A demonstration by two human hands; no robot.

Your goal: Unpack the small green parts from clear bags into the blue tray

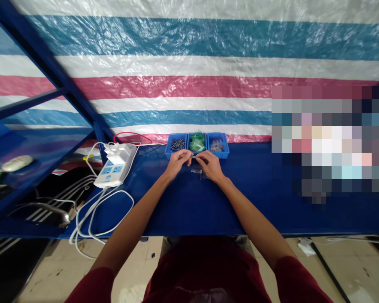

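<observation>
My left hand [178,163] and my right hand [210,165] meet over the blue table, fingers pinched together on a small, thin, pale piece [193,157] between them. Its kind is too small to make out. Just below the fingers lie a clear plastic bag [196,169] and a couple of small dark metal pins or screws [201,174]. Behind my hands stand three blue bins side by side. The left bin [167,148] holds many small metal screws, the middle bin [197,134] green plastic bags, and the right bin [226,148] clear bags.
A white power strip [112,170] with plugged-in chargers [117,152] and looped white cables [94,214] lies to the left. A blue metal frame [78,111] rises there. Striped plastic sheeting [183,88] hangs behind the table [192,210]. A blurred-out area covers the right side.
</observation>
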